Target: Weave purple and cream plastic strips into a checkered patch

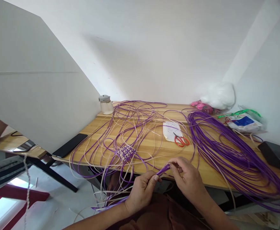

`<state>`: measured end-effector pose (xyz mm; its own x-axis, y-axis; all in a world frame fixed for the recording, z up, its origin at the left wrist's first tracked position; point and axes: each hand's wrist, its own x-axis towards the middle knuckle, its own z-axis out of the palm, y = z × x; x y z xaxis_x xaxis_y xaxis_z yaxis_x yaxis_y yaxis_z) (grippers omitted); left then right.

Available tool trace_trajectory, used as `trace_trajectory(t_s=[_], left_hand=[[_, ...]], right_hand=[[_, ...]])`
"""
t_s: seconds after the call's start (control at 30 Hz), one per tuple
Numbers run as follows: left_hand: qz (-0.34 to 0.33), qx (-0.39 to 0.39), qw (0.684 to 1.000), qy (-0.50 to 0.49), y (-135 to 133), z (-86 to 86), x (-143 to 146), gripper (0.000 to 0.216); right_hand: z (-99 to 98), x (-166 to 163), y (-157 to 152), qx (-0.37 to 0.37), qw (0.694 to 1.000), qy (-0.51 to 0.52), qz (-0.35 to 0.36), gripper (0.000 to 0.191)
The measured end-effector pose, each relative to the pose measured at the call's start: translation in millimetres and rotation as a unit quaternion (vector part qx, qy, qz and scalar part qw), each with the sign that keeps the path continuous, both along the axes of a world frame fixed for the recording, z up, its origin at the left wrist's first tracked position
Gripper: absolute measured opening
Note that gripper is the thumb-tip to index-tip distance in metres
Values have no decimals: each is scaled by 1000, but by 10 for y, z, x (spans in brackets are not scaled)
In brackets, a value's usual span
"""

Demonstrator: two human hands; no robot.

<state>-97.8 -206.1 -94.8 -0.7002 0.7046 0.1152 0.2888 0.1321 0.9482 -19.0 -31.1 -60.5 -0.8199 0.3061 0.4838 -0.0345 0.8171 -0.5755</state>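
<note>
My left hand (146,188) is closed round a bundle of purple cords (162,170) in front of my lap. At the bundle's upper end, my right hand (187,177) pinches the tips between thumb and fingers. Purple and cream strands trail below my left hand toward the floor. Just beyond, near the table's front edge, lies a small woven piece (125,153) in a purple and white check, with long loose purple and cream cords spreading from it across the tabletop.
On the wooden table (151,147) are red-handled scissors (181,140) on a paper sheet (172,129). A large purple cord coil (228,150) overhangs the front right edge. A lidded jar (106,105), black phone (70,145), plastic bags (217,95) and black box (275,153) lie around.
</note>
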Motion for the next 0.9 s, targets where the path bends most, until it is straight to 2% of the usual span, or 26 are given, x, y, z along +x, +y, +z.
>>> trace_trajectory(t_s=[0.1, 0.3, 0.43, 0.5, 0.57, 0.67, 0.73, 0.8, 0.9], left_hand=[[5, 8, 1000, 10, 15, -21, -6, 39], [13, 27, 999, 24, 14, -52, 6, 36], [5, 47, 999, 21, 10, -46, 23, 33], [1, 59, 998, 21, 7, -46, 23, 31], [3, 67, 997, 23, 1, -50, 19, 29], [17, 64, 997, 31, -13, -60, 16, 27], [20, 61, 997, 34, -24, -65, 17, 27], [16, 66, 997, 33, -32, -65, 18, 27], [13, 67, 997, 35, -40, -54, 13, 27]], right_hand=[[53, -3, -26, 1, 999, 24, 24, 16], [170, 85, -107, -30, 999, -15, 39, 21], [174, 76, -136, -60, 998, -23, 8, 23], [152, 43, -149, -116, 992, -29, -27, 24], [133, 12, -169, -222, 973, -55, -44, 28], [136, -17, -212, -410, 907, -92, -22, 34], [153, -27, -238, -493, 865, -91, 3, 33], [166, -33, -246, -526, 846, -85, 18, 32], [163, -30, -214, -513, 852, -101, 21, 33]])
